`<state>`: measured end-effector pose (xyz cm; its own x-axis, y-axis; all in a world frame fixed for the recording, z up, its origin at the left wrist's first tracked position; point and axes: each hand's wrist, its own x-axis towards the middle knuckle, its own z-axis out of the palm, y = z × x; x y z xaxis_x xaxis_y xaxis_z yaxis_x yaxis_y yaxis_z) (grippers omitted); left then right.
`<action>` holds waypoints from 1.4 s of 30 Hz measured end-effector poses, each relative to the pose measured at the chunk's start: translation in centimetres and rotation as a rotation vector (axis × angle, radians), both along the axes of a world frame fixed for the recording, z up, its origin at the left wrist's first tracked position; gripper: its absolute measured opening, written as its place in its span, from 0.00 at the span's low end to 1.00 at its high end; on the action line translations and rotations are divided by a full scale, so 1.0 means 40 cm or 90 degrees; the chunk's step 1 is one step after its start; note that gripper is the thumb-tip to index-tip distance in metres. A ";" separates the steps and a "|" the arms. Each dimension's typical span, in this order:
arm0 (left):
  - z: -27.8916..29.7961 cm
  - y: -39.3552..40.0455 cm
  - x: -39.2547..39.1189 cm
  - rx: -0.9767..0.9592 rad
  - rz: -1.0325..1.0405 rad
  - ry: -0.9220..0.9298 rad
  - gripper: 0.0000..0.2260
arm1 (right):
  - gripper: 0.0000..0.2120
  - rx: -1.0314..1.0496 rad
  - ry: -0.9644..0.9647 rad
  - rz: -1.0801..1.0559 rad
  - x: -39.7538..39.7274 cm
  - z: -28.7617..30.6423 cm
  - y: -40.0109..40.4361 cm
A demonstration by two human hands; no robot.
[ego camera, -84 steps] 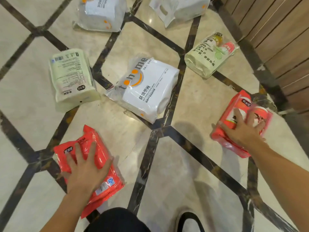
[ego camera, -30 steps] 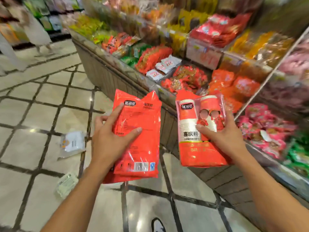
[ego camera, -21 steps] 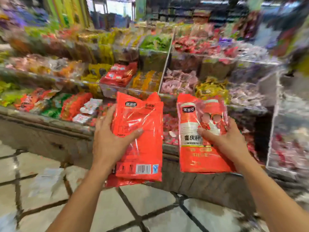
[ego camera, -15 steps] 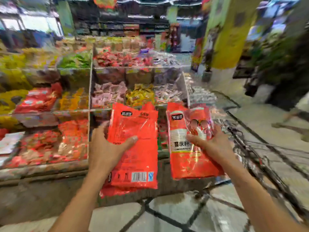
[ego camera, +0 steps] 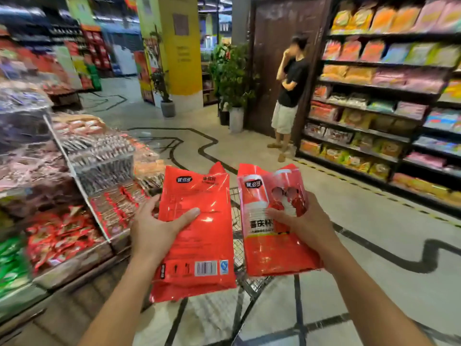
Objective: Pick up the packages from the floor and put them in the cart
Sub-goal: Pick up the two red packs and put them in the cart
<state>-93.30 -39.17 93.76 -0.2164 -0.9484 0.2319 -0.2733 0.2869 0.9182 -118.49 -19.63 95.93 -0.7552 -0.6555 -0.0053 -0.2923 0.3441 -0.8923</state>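
Red packages: two glossy red plastic pouches held up side by side in front of the wearer, near each other but apart, both off the floor
Left package: flat red plastic pouch with a barcode panel at its lower edge point(ego camera: 197, 228), printed back toward the camera, at about 11 o'clock from centre of view
Right package: red plastic pouch printed with a white-and-red cup picture point(ego camera: 272, 221), printed front toward the camera, at about 1 o'clock
Left hand: left hand point(ego camera: 157, 231) grips the barcode pouch at its left edge, thumb laid across the face, fingers curled behind
Right hand: right hand point(ego camera: 306, 226) grips the cup-print pouch at its right edge, thumb on the face, fingers wrapped behind
Long axis: each pouch stands upright, top seam toward 12 o'clock, bottom toward 6 o'clock; tops lean slightly away from the camera
Cart: grey wire shopping cart point(ego camera: 238, 245), seen only in part between and below the pouches, at about 6 o'clock
Step in hand: carry phase, judged; both pouches appear to hang above the cart
Next move: lower both over the basket and loosen the fingers; depth of basket hidden
Surroundings: snack display bins at 9 o'clock point(ego camera: 82, 196); stocked shelves at 3 o'clock point(ego camera: 374, 96); a person standing by a dark door point(ego camera: 287, 93) at 12 o'clock
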 end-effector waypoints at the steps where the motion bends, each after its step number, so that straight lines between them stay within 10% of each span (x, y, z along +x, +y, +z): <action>1: -0.008 0.001 -0.062 0.008 -0.011 -0.004 0.38 | 0.40 0.001 0.002 -0.010 -0.047 -0.004 0.015; 23: -0.401 -0.421 -0.846 0.198 0.153 0.007 0.32 | 0.47 0.100 -0.115 0.064 -0.952 -0.314 -0.503; 35: -0.940 -0.464 -0.957 0.430 0.354 -0.160 0.37 | 0.58 0.325 -0.174 0.285 -1.102 -0.917 -0.863; 42: -1.265 -0.559 -0.976 0.477 0.369 -0.186 0.36 | 0.49 0.389 -0.184 0.350 -1.111 -1.257 -1.022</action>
<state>-132.33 -61.54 43.18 0.3746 -0.8050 -0.4600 -0.4322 -0.5906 0.6815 -162.94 -60.51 45.64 -0.2477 -0.7462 -0.6179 -0.3475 0.6638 -0.6623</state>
